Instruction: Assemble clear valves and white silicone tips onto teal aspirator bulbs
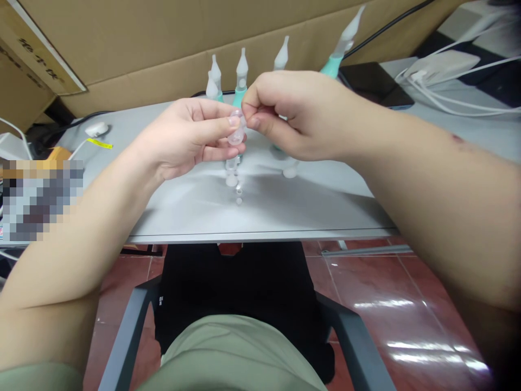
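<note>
Between the thumb and fingers of my left hand (199,133) is a small clear plastic connector (236,134), held above the table. My right hand (285,114) pinches at the connector's upper right side; whatever its fingertips grip is too small to make out. Behind the hands stand several teal nasal aspirators (241,96) with whitish pointed tips, partly hidden by my hands. Below my left hand a clear and white part (232,178) rests on the table, with two tiny white rings (239,201) close by. A white cap-like piece (290,172) lies under my right hand.
The grey table (183,212) ends at a front edge near my lap. A cardboard wall (154,49) closes the back. At right lie a black tablet-like device (378,84) and white cables (448,106). A small white device (96,129) sits at left.
</note>
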`<state>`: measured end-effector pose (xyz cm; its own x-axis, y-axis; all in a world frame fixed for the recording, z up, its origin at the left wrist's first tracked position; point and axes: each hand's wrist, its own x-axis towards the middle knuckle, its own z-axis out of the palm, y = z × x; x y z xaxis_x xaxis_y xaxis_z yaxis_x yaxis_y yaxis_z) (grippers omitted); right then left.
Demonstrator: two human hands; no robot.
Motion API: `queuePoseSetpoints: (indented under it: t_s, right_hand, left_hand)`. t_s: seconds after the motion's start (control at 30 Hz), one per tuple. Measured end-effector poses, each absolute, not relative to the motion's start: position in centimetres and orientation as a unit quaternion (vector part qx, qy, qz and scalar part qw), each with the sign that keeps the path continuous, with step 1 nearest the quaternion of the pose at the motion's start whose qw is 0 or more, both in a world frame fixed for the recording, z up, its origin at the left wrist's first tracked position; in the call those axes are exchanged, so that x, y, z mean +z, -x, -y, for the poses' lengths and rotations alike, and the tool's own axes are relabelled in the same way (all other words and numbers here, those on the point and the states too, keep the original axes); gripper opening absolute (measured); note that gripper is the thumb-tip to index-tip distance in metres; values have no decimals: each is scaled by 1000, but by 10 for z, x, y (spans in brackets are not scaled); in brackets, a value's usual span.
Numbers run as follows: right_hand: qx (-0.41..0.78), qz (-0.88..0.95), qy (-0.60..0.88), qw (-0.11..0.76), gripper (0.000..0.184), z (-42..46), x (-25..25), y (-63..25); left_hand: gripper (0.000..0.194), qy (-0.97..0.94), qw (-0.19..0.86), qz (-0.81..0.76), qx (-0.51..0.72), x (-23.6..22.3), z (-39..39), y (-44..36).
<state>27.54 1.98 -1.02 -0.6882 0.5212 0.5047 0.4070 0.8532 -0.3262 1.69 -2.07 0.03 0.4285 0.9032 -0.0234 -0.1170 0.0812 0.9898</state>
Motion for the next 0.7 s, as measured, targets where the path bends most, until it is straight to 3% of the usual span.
queuePoseSetpoints:
  t_s: [0.4, 0.7]
  right_hand:
    - [132, 913, 271, 274, 25, -19, -4, -277]
    - [185, 869, 237, 394, 8, -14, -11, -278]
  left_hand:
    - [38, -562, 626, -377, 388, 1, 17, -19]
    - [16, -570, 630, -368, 378, 2, 16, -12]
